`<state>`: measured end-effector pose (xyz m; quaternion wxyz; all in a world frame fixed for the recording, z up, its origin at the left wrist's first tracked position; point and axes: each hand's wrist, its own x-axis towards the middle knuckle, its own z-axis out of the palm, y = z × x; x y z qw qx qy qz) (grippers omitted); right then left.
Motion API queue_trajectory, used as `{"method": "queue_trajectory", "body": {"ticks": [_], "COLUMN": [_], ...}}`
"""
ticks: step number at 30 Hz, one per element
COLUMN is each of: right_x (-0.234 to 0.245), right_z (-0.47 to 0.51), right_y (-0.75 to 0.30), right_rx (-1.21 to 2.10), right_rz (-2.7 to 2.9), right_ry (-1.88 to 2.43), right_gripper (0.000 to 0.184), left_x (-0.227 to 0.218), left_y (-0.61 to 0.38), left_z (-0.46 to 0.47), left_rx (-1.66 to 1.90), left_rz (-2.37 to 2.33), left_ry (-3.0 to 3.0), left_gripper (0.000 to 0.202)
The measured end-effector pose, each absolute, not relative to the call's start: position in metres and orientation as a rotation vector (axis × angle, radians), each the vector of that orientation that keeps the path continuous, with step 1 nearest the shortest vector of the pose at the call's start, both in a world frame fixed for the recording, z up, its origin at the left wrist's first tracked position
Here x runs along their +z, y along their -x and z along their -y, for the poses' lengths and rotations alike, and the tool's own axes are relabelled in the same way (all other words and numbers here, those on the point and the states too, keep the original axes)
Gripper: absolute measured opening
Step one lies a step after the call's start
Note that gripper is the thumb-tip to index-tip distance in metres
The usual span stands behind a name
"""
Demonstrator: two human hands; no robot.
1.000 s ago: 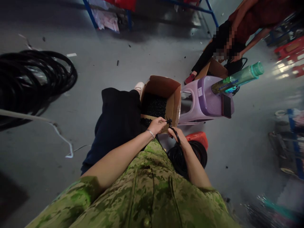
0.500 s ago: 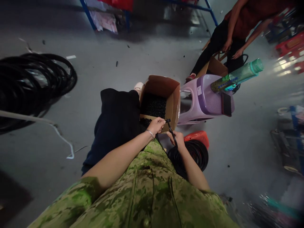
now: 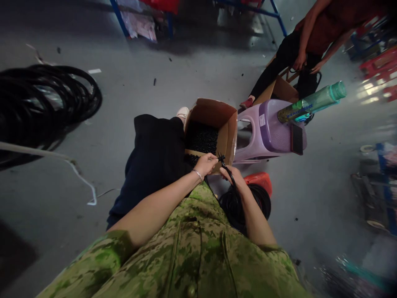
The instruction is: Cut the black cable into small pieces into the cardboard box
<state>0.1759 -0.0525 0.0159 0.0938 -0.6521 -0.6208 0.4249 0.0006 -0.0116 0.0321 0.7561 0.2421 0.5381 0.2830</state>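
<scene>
My left hand (image 3: 206,164) is closed in a pinch over the near edge of a cardboard box (image 3: 229,120). Its fingertips grip a small dark piece (image 3: 220,159), too small to name. Wrapped round the black handles of a scissor-like tool (image 3: 228,171) is my right hand (image 3: 236,178), just right of the left. The tool's tips are parted and meet the dark piece. Many small black parts (image 3: 203,137) fill the bottom of the box; a flap and my left hand hide some of them.
Right of the box stands a purple stool (image 3: 276,136) with a green bottle (image 3: 322,99) and a dark flat object (image 3: 297,140). Coiled black tubing (image 3: 263,203) lies by a red bag (image 3: 262,182). More black coils (image 3: 71,91) are at left. Another person (image 3: 310,37) sits at upper right.
The tips of the scissor-like tool have spread apart and its handles have shifted slightly under my right hand. My left hand keeps its pinch. The whole view has moved slightly.
</scene>
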Motion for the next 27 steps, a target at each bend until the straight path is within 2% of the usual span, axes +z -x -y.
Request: {"method": "queue_trajectory", "body": {"ticks": [18, 23, 27], "right_x": [-0.004, -0.011, -0.011], "right_z": [0.067, 0.072, 0.083], "right_y": [-0.165, -0.166, -0.163], "right_rx": [0.882, 0.955, 1.203], "right_rz": [1.775, 1.765, 1.568], "right_ry": [2.113, 2.133, 2.072], "right_gripper": [0.065, 0.065, 0.063], "left_x": [0.032, 0.029, 0.029], "left_y": [0.001, 0.001, 0.000], "left_z": [0.011, 0.011, 0.011], "left_rx": [0.677, 0.711, 0.713], "left_rz": [-1.224, -1.219, -1.209], "left_ry": [-0.438, -0.415, -0.408], "left_gripper": [0.007, 0.008, 0.006]}}
